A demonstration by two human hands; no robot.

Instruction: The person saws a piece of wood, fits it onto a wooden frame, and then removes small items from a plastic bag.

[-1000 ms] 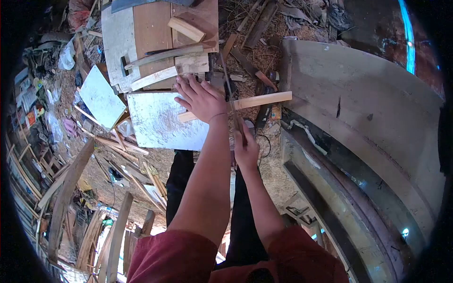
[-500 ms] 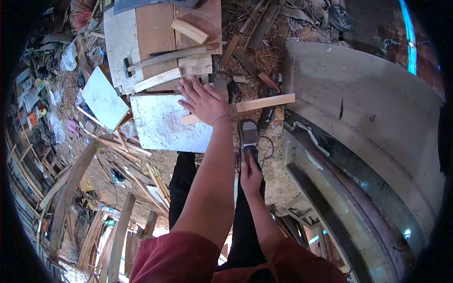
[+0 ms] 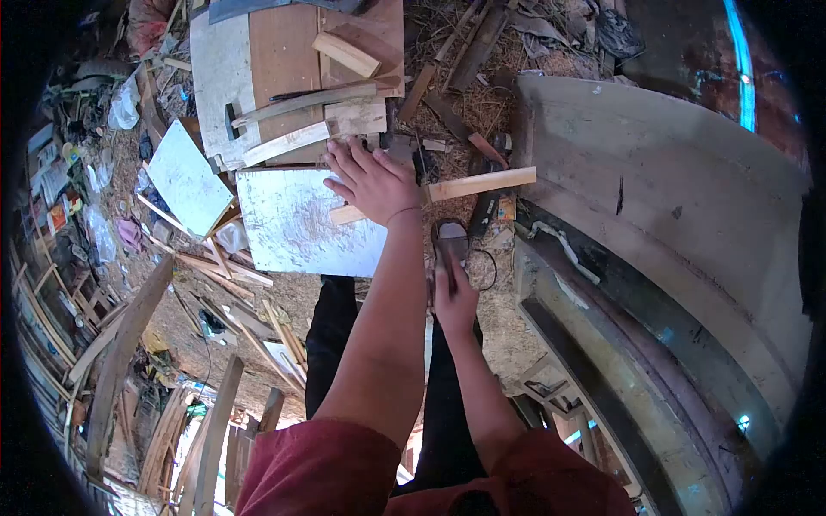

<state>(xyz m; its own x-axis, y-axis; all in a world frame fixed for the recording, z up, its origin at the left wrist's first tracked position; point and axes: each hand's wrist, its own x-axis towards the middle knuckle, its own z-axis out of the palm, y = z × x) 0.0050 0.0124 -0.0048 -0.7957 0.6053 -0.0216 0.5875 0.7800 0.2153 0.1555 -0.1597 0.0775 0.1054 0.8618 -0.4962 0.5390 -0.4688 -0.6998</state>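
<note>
Meanwhile, left hand flat on wood strip, right hand clamped on saw handle.

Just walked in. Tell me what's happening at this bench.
A person is sawing a wooden strip that lies across a white board. The left hand presses flat on the strip to pin it down. The right hand closes around the handle of a hand saw; its blade is too blurred to trace. More offcuts lie on the bench behind.
</note>
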